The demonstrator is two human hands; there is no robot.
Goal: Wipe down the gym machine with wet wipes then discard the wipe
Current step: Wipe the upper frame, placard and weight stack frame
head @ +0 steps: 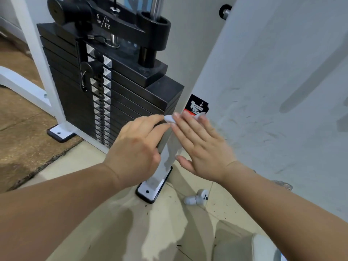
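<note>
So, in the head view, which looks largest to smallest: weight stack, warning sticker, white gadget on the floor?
1. weight stack
2. warning sticker and white gadget look alike, sticker partly behind the right hand; unranked.

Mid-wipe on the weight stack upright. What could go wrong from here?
1. The left hand pinches only a corner of the wipe; it may slip or tear as the flat right hand presses it on the white post.
2. Both hands sit beside the weight stack, at the pinch warning sticker; fingers could stray between plates.
3. A small white object lies on the floor by the post's foot: possible trip hazard.
</note>
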